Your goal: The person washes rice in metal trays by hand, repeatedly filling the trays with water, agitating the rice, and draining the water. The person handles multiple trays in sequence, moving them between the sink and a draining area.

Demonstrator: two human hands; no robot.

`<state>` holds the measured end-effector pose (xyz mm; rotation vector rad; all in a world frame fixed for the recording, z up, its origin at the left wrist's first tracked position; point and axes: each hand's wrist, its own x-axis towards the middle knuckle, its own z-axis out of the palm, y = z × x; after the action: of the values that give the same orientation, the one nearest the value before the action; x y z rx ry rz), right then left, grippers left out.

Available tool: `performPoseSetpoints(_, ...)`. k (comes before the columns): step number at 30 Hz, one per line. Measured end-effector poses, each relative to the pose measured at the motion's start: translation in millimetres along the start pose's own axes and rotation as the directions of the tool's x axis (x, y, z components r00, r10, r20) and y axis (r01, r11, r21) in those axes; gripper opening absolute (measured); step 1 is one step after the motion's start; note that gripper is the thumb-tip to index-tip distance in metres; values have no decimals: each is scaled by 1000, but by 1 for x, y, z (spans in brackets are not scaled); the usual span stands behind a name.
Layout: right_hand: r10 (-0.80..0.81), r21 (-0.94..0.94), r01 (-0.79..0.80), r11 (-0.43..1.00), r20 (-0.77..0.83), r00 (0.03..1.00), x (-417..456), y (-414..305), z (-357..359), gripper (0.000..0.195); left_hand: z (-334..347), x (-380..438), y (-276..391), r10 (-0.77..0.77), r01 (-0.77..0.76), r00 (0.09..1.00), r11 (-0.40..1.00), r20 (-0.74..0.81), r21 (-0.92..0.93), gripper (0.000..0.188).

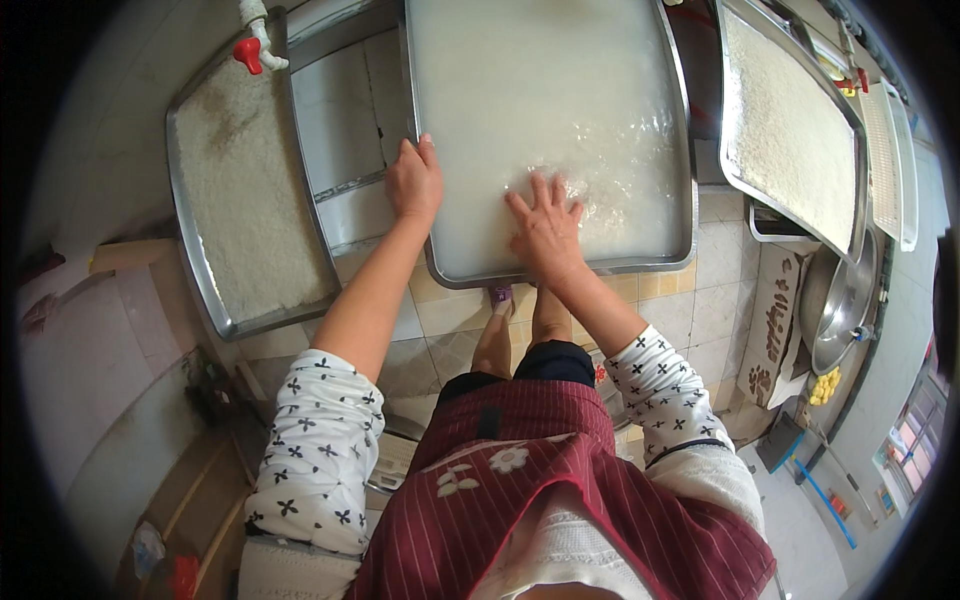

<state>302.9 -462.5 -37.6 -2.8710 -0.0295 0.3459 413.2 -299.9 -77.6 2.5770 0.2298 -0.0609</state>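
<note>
A large rectangular metal tray [645,264] lies before me, filled with cloudy whitish water [510,90]. My left hand [415,182] grips the tray's left rim, thumb up along the edge. Near the front edge, my right hand [549,232] is spread palm down at the water's surface, its fingertips partly wet or under it. Ripples and glints surround these fingers and run to the right. Pale grains, seemingly rice [600,221], show faintly beneath the water there.
Trays of white rice-like grains stand at left [247,195] and right [795,127]. A white tap with a red handle [247,56] hangs over the left tray. At right are a metal basin [840,300], a printed cardboard box [772,322] and a blue-edged dustpan [780,442].
</note>
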Motion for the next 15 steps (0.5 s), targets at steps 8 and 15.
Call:
performPoseSetpoints(8, -110, -30, 111, 993, 24, 994, 8, -43, 12, 37, 0, 1, 0, 8, -8, 1000, 1000, -20, 16, 42)
performPoseSetpoints(15, -248, 4, 248, 969, 39, 968, 39, -34, -3, 59, 0, -1, 0, 26, -29, 997, 999, -66, -38, 40)
